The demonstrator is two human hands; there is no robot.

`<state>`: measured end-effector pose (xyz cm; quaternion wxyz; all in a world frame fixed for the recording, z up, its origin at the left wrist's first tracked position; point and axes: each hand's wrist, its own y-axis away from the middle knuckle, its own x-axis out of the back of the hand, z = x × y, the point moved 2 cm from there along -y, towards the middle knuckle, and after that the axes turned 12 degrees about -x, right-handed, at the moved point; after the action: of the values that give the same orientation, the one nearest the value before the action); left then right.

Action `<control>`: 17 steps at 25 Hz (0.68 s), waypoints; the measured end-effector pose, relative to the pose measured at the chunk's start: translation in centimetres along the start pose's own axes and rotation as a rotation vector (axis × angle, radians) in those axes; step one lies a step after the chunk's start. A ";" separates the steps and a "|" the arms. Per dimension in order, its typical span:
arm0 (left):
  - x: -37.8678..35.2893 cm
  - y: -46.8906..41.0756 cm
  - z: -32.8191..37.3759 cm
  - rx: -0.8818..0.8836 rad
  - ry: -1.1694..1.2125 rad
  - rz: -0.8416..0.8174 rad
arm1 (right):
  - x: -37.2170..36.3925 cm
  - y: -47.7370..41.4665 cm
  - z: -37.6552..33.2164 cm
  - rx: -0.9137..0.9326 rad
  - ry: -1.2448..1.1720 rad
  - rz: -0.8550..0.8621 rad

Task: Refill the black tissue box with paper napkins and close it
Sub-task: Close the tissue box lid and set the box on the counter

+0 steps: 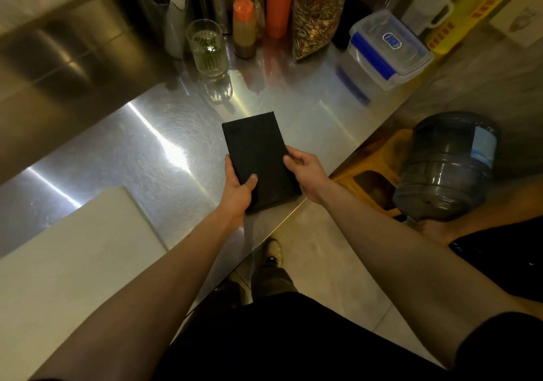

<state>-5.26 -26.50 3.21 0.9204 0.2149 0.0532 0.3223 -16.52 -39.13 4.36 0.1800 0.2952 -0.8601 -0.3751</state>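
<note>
The black tissue box (258, 151) is a flat dark rectangle lying on the steel counter (123, 151) close to its front edge. Its upward face is plain black with no opening showing. My left hand (238, 188) grips the box's near left corner, thumb on top. My right hand (305, 173) holds the right long edge near the front, thumb on the top face and fingers curled under. No paper napkins are in view.
At the back stand a ribbed glass (207, 47), sauce bottles (244, 25), a bag of dried chillies (317, 10) and a clear lidded container (388, 48). A white board (67, 251) lies front left. A water jug (449, 166) rests off the counter's right.
</note>
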 end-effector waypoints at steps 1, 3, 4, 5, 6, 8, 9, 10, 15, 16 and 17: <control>0.1 -0.2 -0.1 -0.004 0.000 0.000 | 0.0 -0.2 0.0 0.009 0.032 0.017; 0.3 -0.4 0.0 -0.006 0.002 0.002 | -0.1 -0.4 -0.2 0.024 0.101 0.063; 0.4 -0.4 0.0 -0.006 0.014 0.005 | -0.2 -0.3 -0.3 0.031 0.119 0.087; 0.6 -0.4 0.0 -0.007 0.041 0.012 | -0.3 -0.2 -0.5 0.040 0.124 0.104; 0.9 -0.1 0.3 -0.013 0.072 0.026 | -0.4 0.1 -0.6 0.059 0.133 0.116; 1.8 0.7 1.3 -0.035 0.156 0.075 | -0.9 0.8 -1.1 0.124 0.155 0.129; 2.4 1.2 2.0 -0.041 0.215 0.111 | -1.1 1.3 -1.4 0.168 0.161 0.127; 3.1 1.7 2.7 -0.044 0.266 0.152 | -1.4 1.9 -1.9 0.223 0.166 0.122; 7.2 5.1 5.5 -0.089 0.476 0.299 | -4.2 5.2 -3.7 0.490 0.156 0.070; 8.0 5.9 5.8 -0.093 0.523 0.338 | -5.0 5.6 -3.8 0.517 0.160 0.046; 8.8 6.5 5.9 -0.095 0.563 0.376 | -5.8 5.8 -3.7 0.515 0.142 0.012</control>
<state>-0.62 -18.64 11.73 0.8029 0.0807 0.2496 0.5353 -12.29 -34.23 10.56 0.1609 0.3520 -0.9141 -0.1212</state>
